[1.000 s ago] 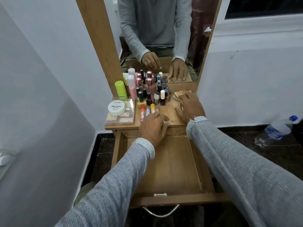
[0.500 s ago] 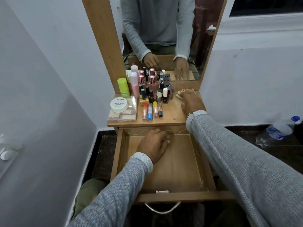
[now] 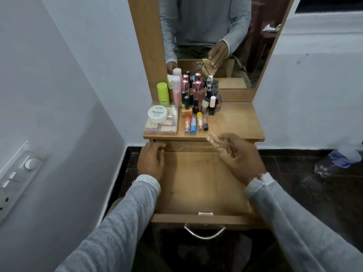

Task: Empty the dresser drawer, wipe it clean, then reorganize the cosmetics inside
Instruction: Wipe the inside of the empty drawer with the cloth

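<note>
Your right fingers curl round a checked cloth, held by your right hand above the back of the open, emptied drawer. Your left hand rests at the drawer's back left corner, fingers loosely bent and seemingly holding nothing, though blur hides the tips. The cosmetics, nail polish bottles and lip balm tubes, stand on the desk by the mirror.
</note>
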The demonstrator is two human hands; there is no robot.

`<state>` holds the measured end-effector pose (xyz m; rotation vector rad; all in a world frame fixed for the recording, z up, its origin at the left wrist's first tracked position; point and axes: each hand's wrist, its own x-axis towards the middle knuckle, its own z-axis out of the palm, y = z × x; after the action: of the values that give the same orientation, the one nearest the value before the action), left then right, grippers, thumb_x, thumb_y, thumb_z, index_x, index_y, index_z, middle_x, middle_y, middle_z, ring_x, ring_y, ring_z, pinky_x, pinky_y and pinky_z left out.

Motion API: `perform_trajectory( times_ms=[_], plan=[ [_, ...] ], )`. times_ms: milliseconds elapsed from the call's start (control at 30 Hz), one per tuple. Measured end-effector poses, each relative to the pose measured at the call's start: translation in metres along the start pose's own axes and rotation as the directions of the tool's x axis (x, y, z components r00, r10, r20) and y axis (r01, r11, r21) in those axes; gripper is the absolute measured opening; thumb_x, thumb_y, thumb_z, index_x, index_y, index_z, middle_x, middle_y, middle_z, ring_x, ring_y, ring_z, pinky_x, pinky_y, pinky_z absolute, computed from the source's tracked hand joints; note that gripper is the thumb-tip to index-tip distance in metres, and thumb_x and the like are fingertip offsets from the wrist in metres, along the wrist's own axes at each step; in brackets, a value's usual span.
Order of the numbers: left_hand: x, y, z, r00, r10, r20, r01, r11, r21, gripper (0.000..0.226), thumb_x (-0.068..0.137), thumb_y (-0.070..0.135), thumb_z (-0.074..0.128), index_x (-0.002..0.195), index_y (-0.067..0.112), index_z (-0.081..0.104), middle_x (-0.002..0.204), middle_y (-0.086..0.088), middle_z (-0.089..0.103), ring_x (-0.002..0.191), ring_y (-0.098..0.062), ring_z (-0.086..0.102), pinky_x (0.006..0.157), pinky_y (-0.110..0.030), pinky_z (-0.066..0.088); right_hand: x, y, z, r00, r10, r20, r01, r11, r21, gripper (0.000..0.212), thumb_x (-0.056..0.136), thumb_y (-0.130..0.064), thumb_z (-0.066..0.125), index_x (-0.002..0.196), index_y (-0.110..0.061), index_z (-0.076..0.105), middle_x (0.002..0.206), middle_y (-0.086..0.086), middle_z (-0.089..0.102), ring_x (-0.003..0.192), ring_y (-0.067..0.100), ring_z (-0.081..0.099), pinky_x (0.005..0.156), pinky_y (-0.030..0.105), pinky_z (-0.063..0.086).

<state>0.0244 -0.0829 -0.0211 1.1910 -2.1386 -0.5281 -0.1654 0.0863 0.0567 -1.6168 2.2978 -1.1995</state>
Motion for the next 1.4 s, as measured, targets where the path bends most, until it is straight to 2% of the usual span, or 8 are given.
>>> perform_trajectory(
  times_ms=[200,367,567,633,800,1000,1133,1400],
  plan=[
    [0.003,-0.013,0.002,0.992,-0.072,0.107,0.062,0.994,0.093,0.027,0.093,0.013,0.047,0.115,0.017,0.062,0.122,-0.004,0.057,0.11,-0.024,0.053,0.094,-0.04,0.048,-0.015,0.01,0.072,0.953,0.072,0.293,-0.02,0.984,-0.178,0.041,0.082,-0.007,0.059,0.123,-0.016,0.057,0.125,0.003,0.06,0.11,0.021,0.059,0.095,0.032,0.047],
    [0.001,-0.022,0.008,0.989,-0.104,0.104,0.104,0.995,0.003,0.039,0.092,0.012,0.047,0.13,0.021,0.054,0.133,0.0,0.053,0.118,-0.02,0.051,0.101,-0.034,0.043,-0.005,0.014,0.116,0.874,0.218,0.435,-0.062,0.937,-0.345,0.042,0.088,-0.027,0.054,0.129,-0.021,0.047,0.133,0.002,0.052,0.116,0.027,0.053,0.098,0.038,0.045],
    [0.004,-0.03,0.014,0.978,-0.123,0.171,0.121,0.992,0.021,0.051,0.092,0.004,0.051,0.139,0.02,0.046,0.144,-0.003,0.043,0.133,-0.023,0.04,0.105,-0.027,0.035,-0.009,0.018,0.123,0.855,0.32,0.407,-0.12,0.888,-0.445,0.048,0.089,-0.037,0.052,0.135,-0.024,0.043,0.142,0.002,0.034,0.13,0.025,0.034,0.098,0.044,0.045],
    [0.005,-0.032,0.017,0.973,-0.179,0.146,0.189,0.98,-0.055,0.044,0.095,0.011,0.05,0.136,0.026,0.049,0.138,0.006,0.047,0.128,-0.019,0.045,0.1,-0.022,0.039,-0.008,0.024,0.122,0.86,0.334,0.386,-0.14,0.881,-0.452,0.044,0.091,-0.033,0.05,0.133,-0.019,0.046,0.14,0.008,0.037,0.127,0.027,0.038,0.098,0.043,0.046],
    [0.0,-0.037,0.022,0.984,-0.146,0.104,0.156,0.984,-0.092,0.049,0.091,0.005,0.05,0.137,0.024,0.048,0.141,0.004,0.047,0.124,-0.017,0.046,0.106,-0.036,0.04,-0.005,0.025,0.121,0.908,0.296,0.296,-0.158,0.897,-0.412,0.04,0.098,-0.036,0.037,0.123,-0.013,0.059,0.131,0.012,0.05,0.116,0.029,0.049,0.098,0.034,0.039],
    [0.005,-0.041,0.025,0.989,-0.089,0.119,0.093,0.995,-0.022,0.05,0.09,0.003,0.052,0.137,0.02,0.05,0.142,-0.003,0.047,0.13,-0.023,0.045,0.107,-0.033,0.038,-0.01,0.018,0.132,0.869,0.068,0.49,0.141,0.915,-0.377,0.049,0.096,-0.025,0.04,0.144,-0.018,0.033,0.152,0.0,0.031,0.133,0.022,0.031,0.109,0.028,0.024],
    [0.007,-0.046,0.028,0.992,-0.037,0.121,0.046,0.996,-0.07,0.047,0.091,0.025,0.031,0.131,0.016,0.052,0.132,-0.001,0.056,0.118,-0.022,0.055,0.101,-0.035,0.047,0.002,0.004,0.155,0.835,0.01,0.55,0.21,0.919,-0.335,0.049,0.094,-0.022,0.048,0.142,-0.018,0.037,0.149,0.0,0.035,0.128,0.024,0.035,0.107,0.03,0.028],
    [0.009,-0.055,0.039,0.99,-0.014,0.137,0.029,0.993,-0.111,0.033,0.095,0.026,0.035,0.118,0.014,0.056,0.118,-0.002,0.063,0.105,-0.02,0.061,0.091,-0.038,0.051,0.023,-0.034,0.201,0.875,0.296,0.384,-0.154,0.92,-0.359,0.033,0.095,-0.011,0.042,0.127,-0.006,0.048,0.141,0.014,0.033,0.125,0.032,0.033,0.1,0.04,0.036]
  ],
)
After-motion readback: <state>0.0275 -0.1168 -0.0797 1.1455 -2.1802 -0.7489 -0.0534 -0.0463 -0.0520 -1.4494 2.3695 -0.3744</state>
